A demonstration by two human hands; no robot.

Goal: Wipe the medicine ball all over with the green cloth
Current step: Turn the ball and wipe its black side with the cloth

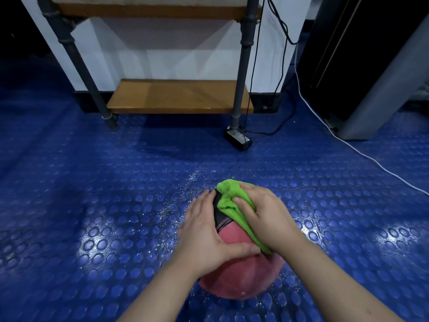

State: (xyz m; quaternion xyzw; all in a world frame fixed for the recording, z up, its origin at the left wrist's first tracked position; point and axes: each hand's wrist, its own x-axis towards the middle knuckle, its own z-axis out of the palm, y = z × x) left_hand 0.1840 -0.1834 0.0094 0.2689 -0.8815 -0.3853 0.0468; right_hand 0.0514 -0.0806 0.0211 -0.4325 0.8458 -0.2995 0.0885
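Observation:
A pink and black medicine ball [241,277] sits on the blue studded floor near the bottom centre of the head view. My left hand [206,231] lies flat against the ball's left side, fingers straight, thumb across the pink top. My right hand [267,217] presses the bunched green cloth [228,197] onto the ball's upper right side, fingers spread over the cloth. Much of the ball's top is hidden under both hands and the cloth.
A pipe-framed shelf with a wooden board [178,96] stands at the back. A black box [238,138] with cables lies by the shelf's right leg. A white cable [362,156] crosses the floor at right, beside a dark cabinet [362,66]. Pale specks [185,194] dot the floor.

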